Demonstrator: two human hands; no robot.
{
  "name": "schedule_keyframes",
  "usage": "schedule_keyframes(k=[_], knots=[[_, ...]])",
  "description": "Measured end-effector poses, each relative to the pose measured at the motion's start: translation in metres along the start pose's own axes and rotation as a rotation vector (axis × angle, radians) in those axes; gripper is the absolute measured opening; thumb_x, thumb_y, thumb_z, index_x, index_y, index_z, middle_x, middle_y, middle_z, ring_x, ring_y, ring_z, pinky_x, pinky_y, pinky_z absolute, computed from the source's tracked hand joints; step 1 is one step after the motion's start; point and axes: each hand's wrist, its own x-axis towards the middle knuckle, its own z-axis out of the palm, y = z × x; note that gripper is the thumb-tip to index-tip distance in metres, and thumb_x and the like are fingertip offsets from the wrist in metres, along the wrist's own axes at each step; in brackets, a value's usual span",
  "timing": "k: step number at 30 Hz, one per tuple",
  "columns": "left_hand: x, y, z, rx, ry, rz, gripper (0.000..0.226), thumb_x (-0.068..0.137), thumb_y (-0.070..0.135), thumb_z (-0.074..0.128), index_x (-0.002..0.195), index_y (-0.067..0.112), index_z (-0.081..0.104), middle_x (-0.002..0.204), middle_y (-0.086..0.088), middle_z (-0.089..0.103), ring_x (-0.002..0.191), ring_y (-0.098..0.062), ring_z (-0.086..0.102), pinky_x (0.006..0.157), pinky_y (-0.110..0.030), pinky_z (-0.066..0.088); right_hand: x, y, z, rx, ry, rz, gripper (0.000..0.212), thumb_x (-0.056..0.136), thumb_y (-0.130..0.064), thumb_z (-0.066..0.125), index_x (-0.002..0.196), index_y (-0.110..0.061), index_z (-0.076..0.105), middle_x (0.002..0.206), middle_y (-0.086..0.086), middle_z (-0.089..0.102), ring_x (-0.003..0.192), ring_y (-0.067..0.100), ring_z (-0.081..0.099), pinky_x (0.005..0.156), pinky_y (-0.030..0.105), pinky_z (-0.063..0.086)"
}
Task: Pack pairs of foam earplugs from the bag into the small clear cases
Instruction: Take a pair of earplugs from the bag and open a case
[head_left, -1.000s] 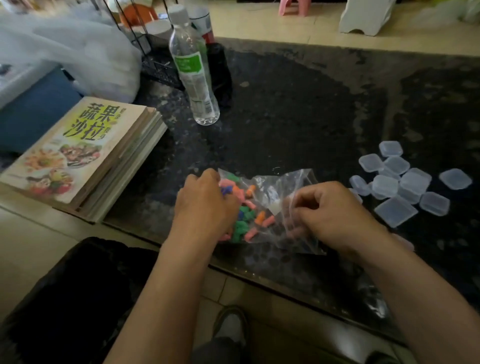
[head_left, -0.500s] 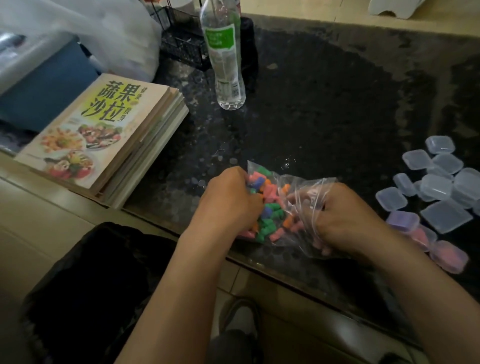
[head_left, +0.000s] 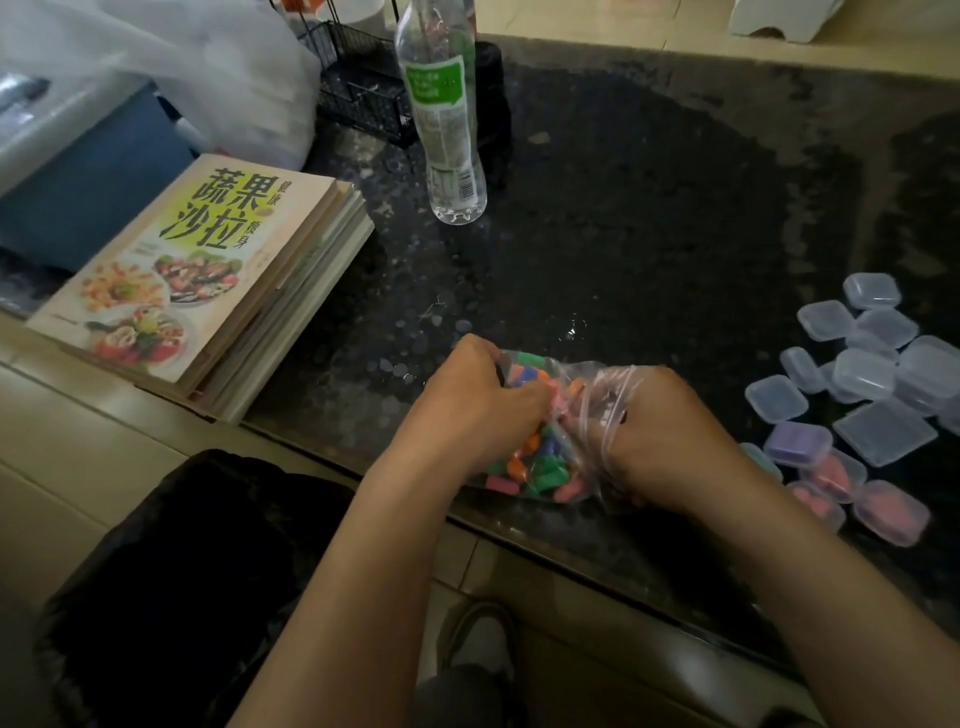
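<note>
A clear plastic bag (head_left: 597, 384) of coloured foam earplugs (head_left: 540, 467) lies near the front edge of the dark table (head_left: 649, 208). My left hand (head_left: 478, 405) grips the bag's left side, its fingers curled over the plastic. My right hand (head_left: 660, 431) is pushed into the bag's mouth, plastic draped over its knuckles; its fingertips are hidden. To the right lie several empty clear cases (head_left: 872, 364). Nearer me sit several shut cases holding earplugs, one purple (head_left: 797, 444) and pink ones (head_left: 891, 512).
A stack of books (head_left: 208, 280) with a cookbook on top lies at the left. A water bottle (head_left: 447, 119) stands behind, next to a black wire rack (head_left: 363, 88). A white plastic bag (head_left: 171, 78) sits at the back left. A dark cloth (head_left: 171, 571) is below the table edge.
The view has shifted down and left, bringing the filled cases into sight. My right hand has gone from pinching the bag's edge to reaching inside it. My left hand keeps its hold.
</note>
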Motion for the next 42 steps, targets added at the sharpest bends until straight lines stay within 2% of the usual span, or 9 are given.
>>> schedule_keyframes(k=[3,7,16,21,26,30,33,38,42], knots=[[-0.001,0.005,0.001,-0.073,-0.022,-0.065,0.019,0.088,0.032,0.071,0.092,0.025,0.054,0.098,-0.009,0.073,0.090,-0.024,0.073,0.085,-0.049,0.062,-0.002,0.005,-0.002,0.060,0.028,-0.103,0.013,0.087,-0.032,0.077,0.081,-0.019,0.077,0.076,-0.002,0.074,0.079,0.018,0.072,0.079,0.044,0.061],[-0.002,0.010,0.000,-0.272,-0.059,-0.165,0.014,0.095,0.021,0.068,0.092,0.008,0.065,0.084,-0.017,0.078,0.072,-0.023,0.078,0.070,-0.045,0.066,-0.004,0.005,-0.005,0.153,0.062,-0.162,0.013,0.088,-0.031,0.077,0.081,-0.020,0.076,0.073,-0.001,0.075,0.072,0.013,0.073,0.072,0.042,0.063],[-0.004,0.017,0.005,-0.325,-0.063,-0.149,0.016,0.089,0.013,0.074,0.102,0.019,0.065,0.095,-0.011,0.076,0.083,-0.026,0.078,0.081,-0.048,0.064,-0.004,-0.001,-0.008,0.252,0.061,-0.297,0.033,0.089,-0.016,0.076,0.093,-0.041,0.055,0.084,-0.029,0.053,0.071,-0.025,0.053,0.070,-0.006,0.039],[-0.009,0.023,0.006,-0.347,-0.047,-0.126,0.021,0.088,0.009,0.077,0.103,0.015,0.065,0.092,-0.014,0.076,0.085,-0.030,0.076,0.075,-0.048,0.064,-0.008,0.009,-0.014,0.223,0.140,-0.418,0.007,0.086,-0.005,0.074,0.091,-0.010,0.074,0.082,0.001,0.075,0.076,0.015,0.071,0.071,0.028,0.058],[-0.006,0.022,0.010,-0.391,-0.024,-0.137,0.012,0.092,0.011,0.072,0.103,0.009,0.068,0.093,-0.017,0.078,0.083,-0.033,0.078,0.074,-0.053,0.065,-0.001,0.010,-0.017,0.316,0.092,-0.242,0.035,0.079,-0.018,0.086,0.072,-0.036,0.058,0.066,-0.021,0.065,0.064,-0.009,0.064,0.059,0.001,0.046],[0.001,0.018,0.015,-0.342,0.052,-0.125,0.011,0.091,0.016,0.072,0.100,0.012,0.068,0.092,-0.013,0.077,0.080,-0.029,0.078,0.076,-0.051,0.064,-0.005,0.016,-0.028,0.333,0.131,-0.265,0.018,0.080,-0.012,0.084,0.091,-0.021,0.074,0.087,-0.005,0.075,0.083,0.010,0.073,0.075,0.025,0.057],[0.005,0.015,0.018,-0.279,0.137,-0.102,0.007,0.090,0.015,0.070,0.095,0.017,0.065,0.095,-0.012,0.076,0.084,-0.030,0.077,0.079,-0.052,0.063,-0.012,0.020,-0.038,0.297,0.097,-0.269,0.018,0.078,-0.006,0.085,0.087,-0.019,0.076,0.079,-0.006,0.075,0.076,0.005,0.072,0.069,0.020,0.055],[0.005,0.016,0.024,-0.119,0.269,-0.087,0.017,0.087,0.025,0.070,0.098,0.026,0.057,0.101,-0.003,0.067,0.092,-0.026,0.069,0.085,-0.050,0.060,-0.026,0.035,-0.057,0.370,0.078,-0.175,0.013,0.079,-0.013,0.086,0.086,-0.019,0.076,0.083,-0.002,0.078,0.081,0.017,0.076,0.076,0.040,0.064],[-0.003,0.029,0.035,0.187,0.447,0.032,0.049,0.090,0.026,0.066,0.134,0.012,0.050,0.134,-0.013,0.054,0.121,-0.035,0.054,0.104,-0.050,0.048,-0.046,0.049,-0.077,0.432,0.131,-0.128,0.018,0.085,-0.006,0.079,0.093,-0.020,0.072,0.086,-0.002,0.077,0.077,0.018,0.077,0.071,0.041,0.065]])
